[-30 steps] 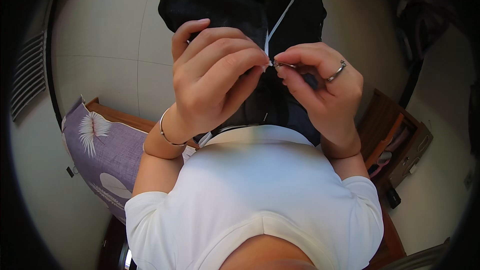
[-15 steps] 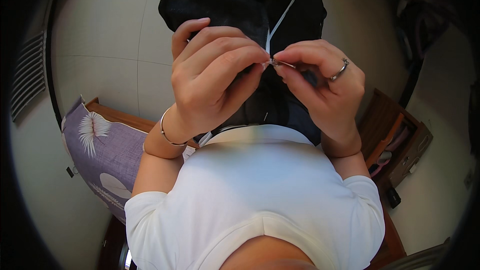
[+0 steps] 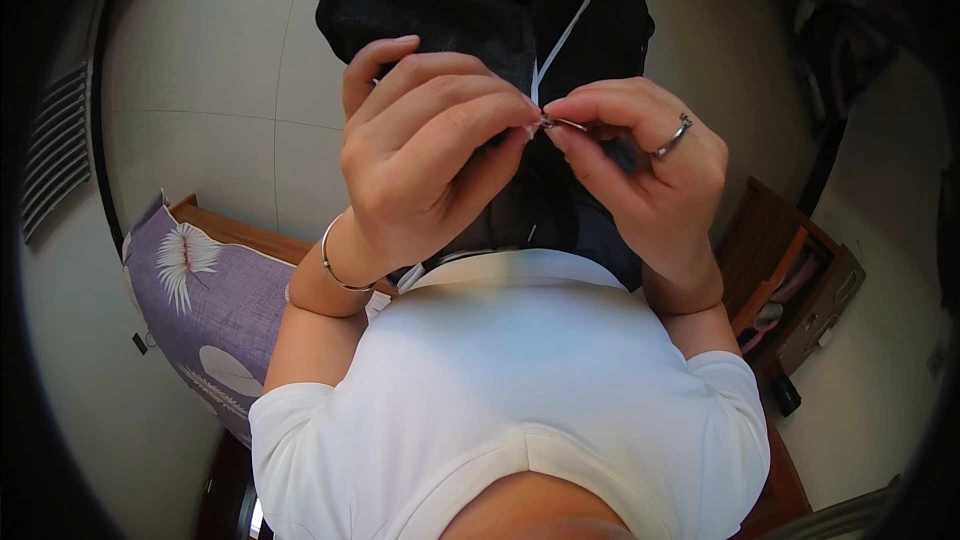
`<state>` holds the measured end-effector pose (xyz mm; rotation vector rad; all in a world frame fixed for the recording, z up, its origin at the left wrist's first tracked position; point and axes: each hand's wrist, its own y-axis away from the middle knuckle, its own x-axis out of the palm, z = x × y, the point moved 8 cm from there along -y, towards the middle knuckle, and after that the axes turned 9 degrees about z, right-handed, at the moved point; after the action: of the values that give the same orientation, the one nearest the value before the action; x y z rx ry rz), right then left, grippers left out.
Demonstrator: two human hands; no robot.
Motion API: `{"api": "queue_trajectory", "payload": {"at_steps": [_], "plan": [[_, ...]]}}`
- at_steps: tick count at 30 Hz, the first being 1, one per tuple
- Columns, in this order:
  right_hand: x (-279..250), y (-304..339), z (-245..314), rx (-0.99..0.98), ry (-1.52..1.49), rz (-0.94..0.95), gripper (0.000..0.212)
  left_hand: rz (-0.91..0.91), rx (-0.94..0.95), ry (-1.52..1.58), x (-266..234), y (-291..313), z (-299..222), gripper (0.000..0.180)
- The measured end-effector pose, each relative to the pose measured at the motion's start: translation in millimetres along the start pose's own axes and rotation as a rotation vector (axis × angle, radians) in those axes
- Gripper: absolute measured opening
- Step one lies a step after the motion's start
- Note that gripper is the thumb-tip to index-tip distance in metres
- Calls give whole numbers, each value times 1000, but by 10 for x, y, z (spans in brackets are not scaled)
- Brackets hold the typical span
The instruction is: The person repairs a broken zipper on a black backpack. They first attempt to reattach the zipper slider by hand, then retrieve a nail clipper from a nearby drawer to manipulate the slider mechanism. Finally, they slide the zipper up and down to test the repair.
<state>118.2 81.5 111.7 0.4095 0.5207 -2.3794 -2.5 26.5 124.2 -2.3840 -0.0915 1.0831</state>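
Above my lap my two hands meet, fingertips almost touching. My left hand (image 3: 415,150) pinches a tiny whitish end between thumb and forefinger, beside the white cord (image 3: 572,25); whether that end belongs to the cord I cannot tell. Its little finger sticks out to the side. Pinched in my right hand (image 3: 665,165), which wears a ring, is a small thin metallic piece (image 3: 570,124), mostly covered by the fingers. The cord runs up from the fingertips over black material (image 3: 430,5) spread across my lap and legs.
On the left stands a bed or bench with a purple patterned cover (image 3: 255,285) and a wooden edge. To the right is a wooden cabinet (image 3: 755,240) with an open compartment holding things. Pale floor tiles (image 3: 210,60) lie beyond, and a slatted grille (image 3: 55,155) is at far left.
My right fingers and the metallic piece have shifted very slightly, with a small turn of the hand. My left hand has stayed almost still, its pinch kept.
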Motion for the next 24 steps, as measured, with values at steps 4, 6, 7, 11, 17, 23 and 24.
{"api": "queue_trajectory", "payload": {"at_steps": [4, 6, 7, 11, 17, 23, 24], "plan": [[16, -11, 11, 33, 8, -12, 15, -2, -8, 7, 8, -3, 4, 14], [24, -24, 37, 43, 41, -6, 15, 4, -9, 2, 12, 4, 1, 15], [28, -31, 44, 41, 43, -6, 15, 6, -9, -1, 9, 4, 0, 15], [43, -22, 52, 48, 50, -8, 16, -9, -16, 9, 0, 17, 0, 14], [72, -37, 34, 34, -2, 15, 18, -35, -16, 54, -16, 75, 50, 16], [91, 21, -151, 22, -184, -43, 17, -13, 20, 83, -38, 82, 62, 16], [99, 31, -155, 22, -185, -48, 18, -10, 21, 84, -35, 84, 59, 15]]}}
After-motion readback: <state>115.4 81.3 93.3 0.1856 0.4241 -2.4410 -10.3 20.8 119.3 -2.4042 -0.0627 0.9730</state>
